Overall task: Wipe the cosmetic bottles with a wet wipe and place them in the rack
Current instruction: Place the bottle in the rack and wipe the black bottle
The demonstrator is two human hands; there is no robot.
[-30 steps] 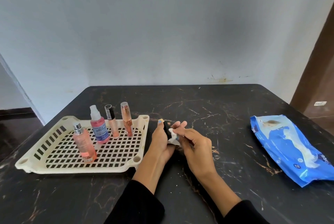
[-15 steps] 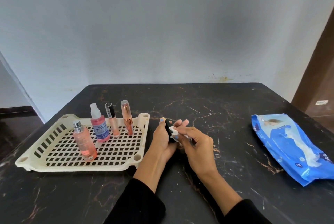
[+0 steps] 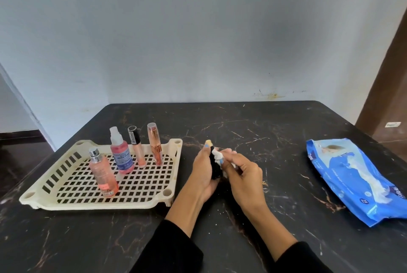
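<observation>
Left hand (image 3: 203, 173) grip clamps black bottle (image 3: 214, 168); right hand (image 3: 243, 175) pinches wet wipe (image 3: 218, 155) (wadded). Rotate bottle, wipe full length.

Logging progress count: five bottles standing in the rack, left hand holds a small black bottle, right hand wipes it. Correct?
Not quite: the head view shows four bottles standing in the rack, not five. The rest holds: the left hand holds the small black bottle and the right hand rubs the wipe on it.
</observation>
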